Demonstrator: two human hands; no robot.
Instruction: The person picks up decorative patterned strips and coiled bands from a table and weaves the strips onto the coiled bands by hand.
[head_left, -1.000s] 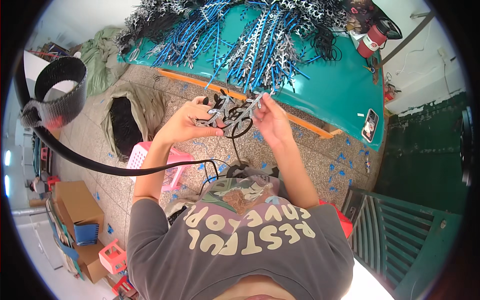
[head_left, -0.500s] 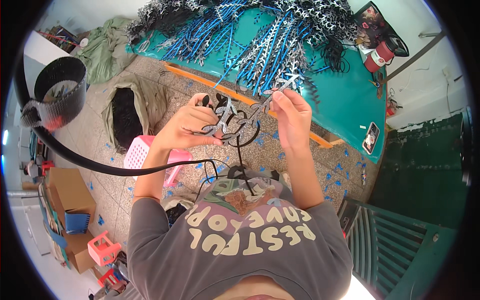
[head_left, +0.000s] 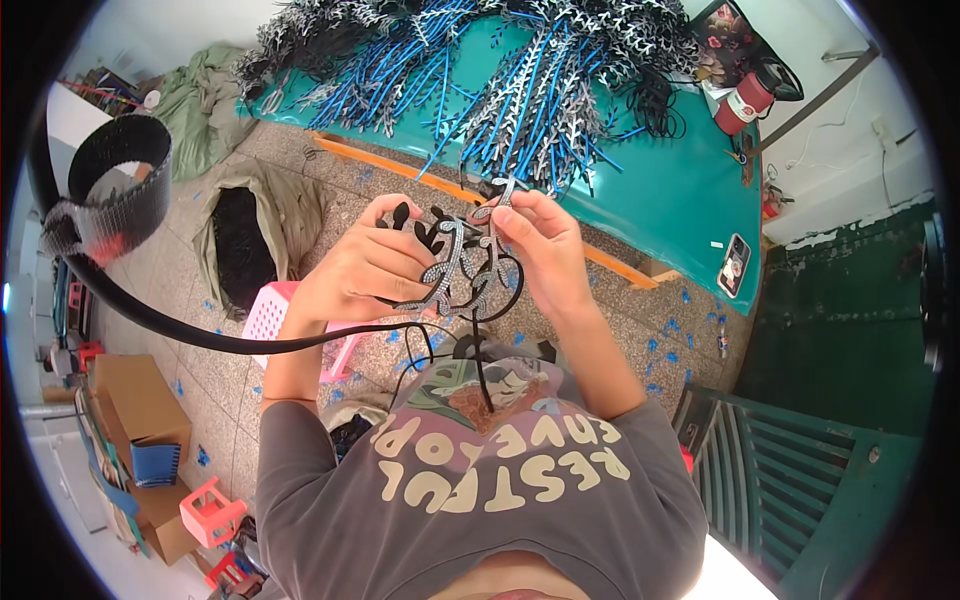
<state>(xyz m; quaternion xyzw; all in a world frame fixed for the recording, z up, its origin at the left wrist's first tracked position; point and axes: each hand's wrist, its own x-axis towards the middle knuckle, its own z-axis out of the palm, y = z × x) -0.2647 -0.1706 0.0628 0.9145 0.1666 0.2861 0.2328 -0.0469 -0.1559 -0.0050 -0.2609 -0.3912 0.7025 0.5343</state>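
Above my lap, a black-and-silver leaf-patterned strip [head_left: 447, 275] hangs curled between both hands, its silver side sparkling and several black leaves sticking up. My left hand [head_left: 362, 268] has its fingers closed round the left part. The right end is pinched between thumb and fingers of my right hand [head_left: 545, 245]. Thin black cords dangle below the strip toward my shirt. Beyond my hands, a big heap of similar leaf strips [head_left: 540, 110] with blue pieces among them lies on the green table [head_left: 650, 215].
A black gooseneck arm [head_left: 200, 325] with a dark cup-shaped holder [head_left: 120, 185] reaches in from the left. A pink stool [head_left: 270, 320] and an open sack [head_left: 245, 235] stand on the floor. On the table are a phone [head_left: 735, 265], a red bottle [head_left: 745, 105] and scissors [head_left: 272, 98].
My right hand has come left and slightly down, closer to my left hand, bringing its end of the strip along. The strip is now curled more tightly. My view has shifted slightly.
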